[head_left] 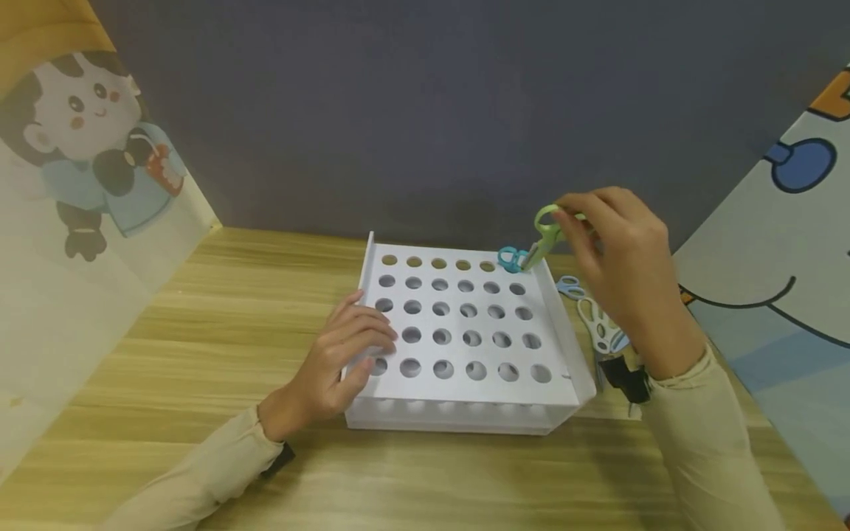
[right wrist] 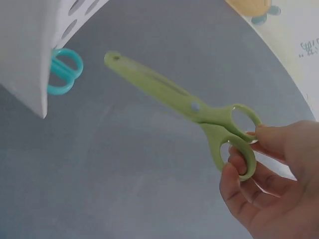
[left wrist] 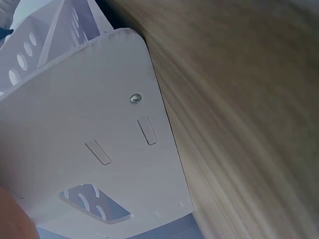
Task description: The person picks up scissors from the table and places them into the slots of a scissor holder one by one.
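A white holder (head_left: 458, 389) with rows of round holes stands on the table in the head view. My left hand (head_left: 335, 361) rests over its left edge, fingers lying on the perforated top; the left wrist view shows the holder's side panel (left wrist: 75, 109). My right hand (head_left: 620, 243) pinches green scissors (right wrist: 174, 99) by their finger loops, above the holder's far right corner. The blades point down and to the left in the head view. Close below them, teal scissors (head_left: 511, 259) sit at the back row, their handles showing and their blades hidden.
Right of the holder lie scissors with blue handles (head_left: 569, 287) and scissors with white handles (head_left: 595, 324), partly hidden by my right arm. A dark grey wall (head_left: 425, 125) rises behind the wooden table (head_left: 252, 295). Printed panels flank both sides.
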Action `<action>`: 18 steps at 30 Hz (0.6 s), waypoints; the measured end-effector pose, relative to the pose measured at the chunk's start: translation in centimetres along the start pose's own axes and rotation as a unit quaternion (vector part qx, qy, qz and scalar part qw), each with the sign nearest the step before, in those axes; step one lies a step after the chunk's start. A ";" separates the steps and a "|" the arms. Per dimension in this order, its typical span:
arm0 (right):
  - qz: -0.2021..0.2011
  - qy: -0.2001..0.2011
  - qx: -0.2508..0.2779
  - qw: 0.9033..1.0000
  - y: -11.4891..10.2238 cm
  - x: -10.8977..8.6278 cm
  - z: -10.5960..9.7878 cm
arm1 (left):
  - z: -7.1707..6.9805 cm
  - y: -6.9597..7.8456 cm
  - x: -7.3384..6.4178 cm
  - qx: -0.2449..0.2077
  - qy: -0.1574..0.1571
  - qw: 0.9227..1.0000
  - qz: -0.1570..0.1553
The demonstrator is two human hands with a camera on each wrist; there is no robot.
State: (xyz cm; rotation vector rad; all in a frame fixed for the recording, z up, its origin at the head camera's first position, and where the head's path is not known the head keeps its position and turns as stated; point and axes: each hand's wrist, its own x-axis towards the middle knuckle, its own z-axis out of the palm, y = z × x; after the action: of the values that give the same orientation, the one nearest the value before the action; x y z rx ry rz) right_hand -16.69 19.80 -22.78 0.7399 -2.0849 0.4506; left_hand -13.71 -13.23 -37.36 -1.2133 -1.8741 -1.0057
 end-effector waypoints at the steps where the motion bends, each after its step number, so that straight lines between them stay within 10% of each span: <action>1: -0.005 -0.006 0.007 1.000 -0.1 0.2 0.2 | 0.0 0.0 0.0 0.001 0.000 1.000 -0.001; 18: -0.047 -0.126 0.057 0.989 0.6 3.3 4.5 | 0.1 0.0 0.0 0.002 0.002 1.000 0.001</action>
State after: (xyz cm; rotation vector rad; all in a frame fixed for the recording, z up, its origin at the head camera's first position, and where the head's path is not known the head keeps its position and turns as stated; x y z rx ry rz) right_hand -21.39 16.63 -22.66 1.0033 -2.2606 0.4439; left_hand -13.69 -13.14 -37.40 -1.2089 -1.8715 -1.0022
